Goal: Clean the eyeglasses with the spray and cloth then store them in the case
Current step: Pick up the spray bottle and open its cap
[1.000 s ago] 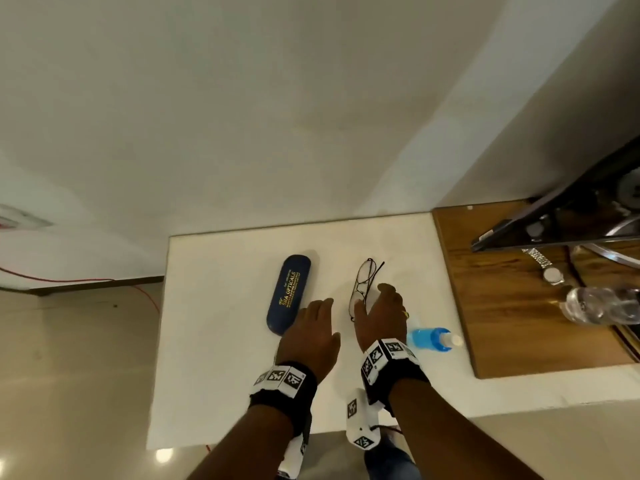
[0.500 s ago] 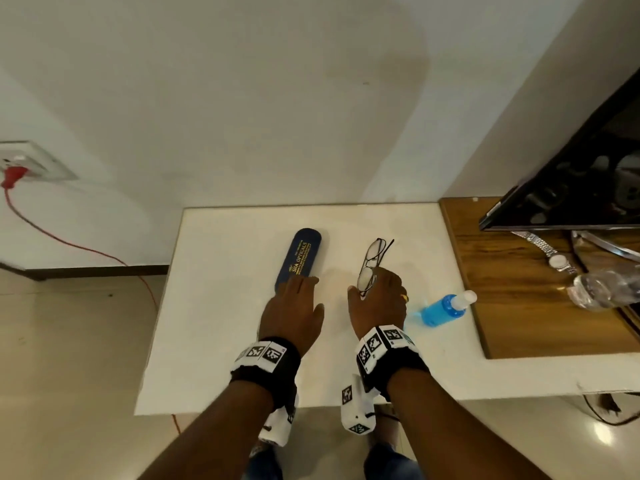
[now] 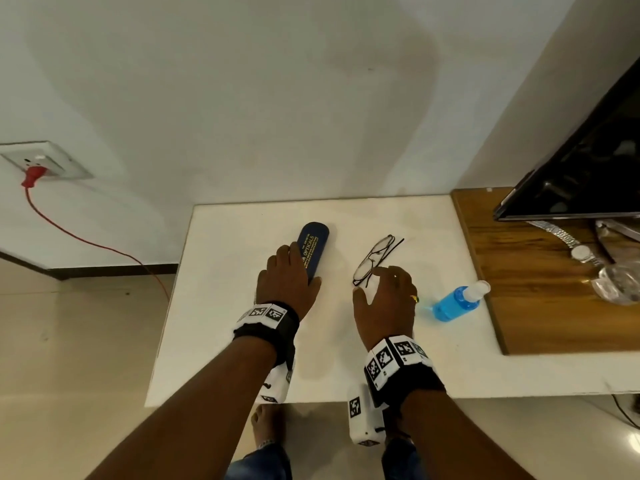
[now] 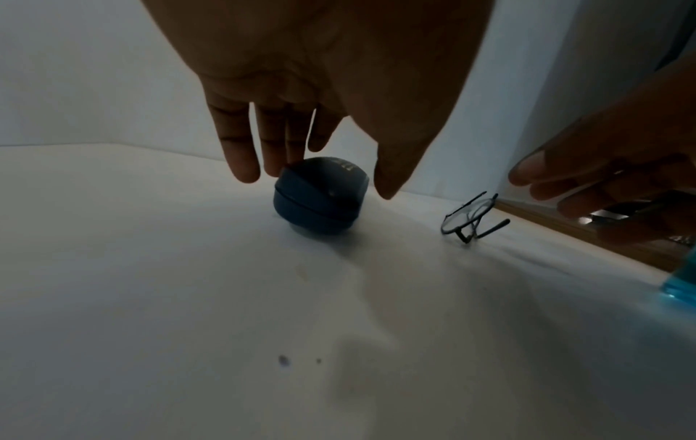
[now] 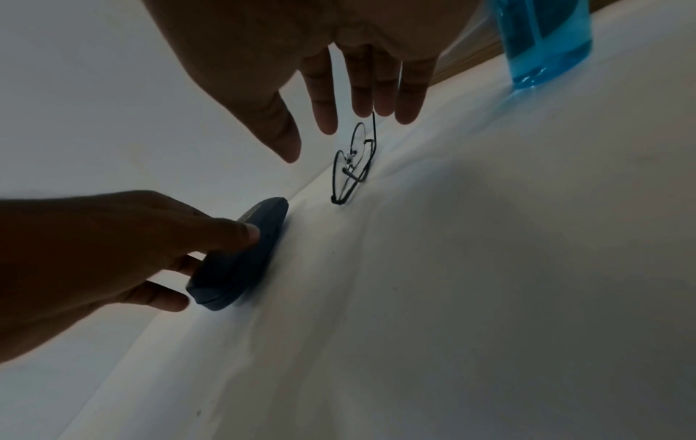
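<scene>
From the head view, the left hand lies over the near end of the dark blue case on the white surface, its fingers around the end of the case. The right hand hovers with fingers spread and nothing in them, just over the near end of the folded eyeglasses. A blue spray bottle lies on its side to the right, near the wooden top.

From the left wrist, the fingers reach down to the closed case; fingertips touch its left edge, the thumb beside its right. The eyeglasses sit well apart to the right.

From the right wrist, straight fingers hang loose above the eyeglasses, not touching them. The left hand grips the case, thumb on top. The spray bottle is at the upper right.
</scene>
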